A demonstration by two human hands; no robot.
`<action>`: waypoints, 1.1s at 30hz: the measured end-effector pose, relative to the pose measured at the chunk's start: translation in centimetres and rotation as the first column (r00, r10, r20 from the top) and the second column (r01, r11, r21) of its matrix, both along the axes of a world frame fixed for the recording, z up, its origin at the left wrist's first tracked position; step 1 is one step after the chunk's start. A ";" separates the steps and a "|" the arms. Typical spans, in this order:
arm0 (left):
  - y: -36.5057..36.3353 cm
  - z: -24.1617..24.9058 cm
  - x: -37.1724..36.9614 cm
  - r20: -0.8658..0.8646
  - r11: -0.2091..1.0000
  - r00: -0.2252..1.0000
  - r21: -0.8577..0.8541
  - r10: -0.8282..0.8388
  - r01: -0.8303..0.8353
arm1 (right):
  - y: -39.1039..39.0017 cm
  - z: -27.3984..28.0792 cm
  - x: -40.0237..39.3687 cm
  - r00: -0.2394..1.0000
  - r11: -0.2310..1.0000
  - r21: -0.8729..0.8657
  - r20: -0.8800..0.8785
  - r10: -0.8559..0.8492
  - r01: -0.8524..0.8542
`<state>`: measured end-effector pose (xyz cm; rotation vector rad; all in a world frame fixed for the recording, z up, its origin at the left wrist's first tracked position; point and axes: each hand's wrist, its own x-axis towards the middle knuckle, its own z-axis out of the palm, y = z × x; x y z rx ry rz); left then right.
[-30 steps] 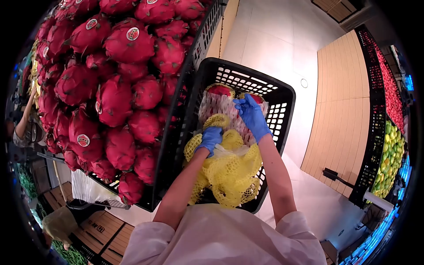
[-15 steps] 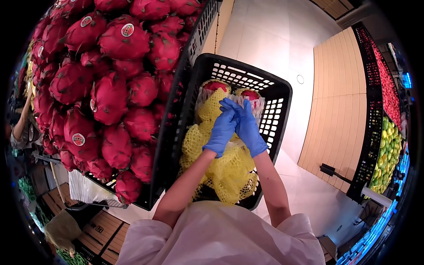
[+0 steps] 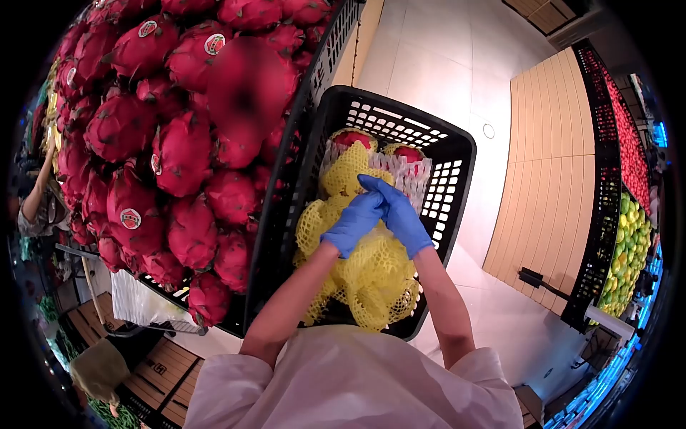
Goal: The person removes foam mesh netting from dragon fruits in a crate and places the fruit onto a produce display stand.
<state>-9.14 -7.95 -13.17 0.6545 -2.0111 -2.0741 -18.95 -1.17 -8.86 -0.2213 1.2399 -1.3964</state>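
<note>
My left hand (image 3: 355, 224) and my right hand (image 3: 405, 217), both in blue gloves, press against each other above a black plastic crate (image 3: 468, 168). The right hand's fingers stretch up and to the left, lying close together over the left hand's fingertips. Most of the left hand's fingers are hidden beneath them. No object shows between the hands. Below them, yellow foam fruit nets (image 3: 375, 275) lie heaped in the crate. At its far end sit a dragon fruit (image 3: 351, 139) and another dragon fruit (image 3: 408, 154), partly wrapped in netting and clear packaging.
Piled dragon fruits (image 3: 182, 154) fill a black-edged display to the left, some with round stickers. On the right, a wood-panelled stand (image 3: 547, 171) holds red fruit and green-yellow fruit (image 3: 626, 229). Another person's arm (image 3: 37, 187) shows at the far left.
My hands have drawn slightly closer to me and their fingers have shifted, with the right fingers now over the left. The view has moved a little; one dragon fruit area is now blurred.
</note>
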 end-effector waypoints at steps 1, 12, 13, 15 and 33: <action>0.0 -0.8 -0.6 0.022 0.994 0.995 0.044 0.096 -0.097 | -0.5 -0.3 -0.3 1.000 1.000 0.003 0.000 0.001 -0.001; -5.0 -0.3 -2.7 0.208 0.662 0.819 -0.706 0.534 -0.252 | -6.6 -13.3 -2.3 -0.114 0.900 0.422 -0.894 0.432 0.108; -5.4 -0.6 -3.0 0.226 0.680 0.824 -0.693 0.520 -0.240 | -6.4 -13.2 -2.4 -0.074 0.925 0.376 -0.922 0.379 0.053; -5.9 -1.6 -3.8 0.206 0.663 0.847 -0.719 0.490 -0.209 | -5.5 -13.4 -2.6 -0.019 0.921 0.389 -0.921 0.388 -0.026; -1.4 -7.6 0.1 0.573 0.652 0.748 -0.715 0.337 0.254 | -10.9 -11.7 -5.5 0.221 0.842 0.527 -0.840 0.496 0.111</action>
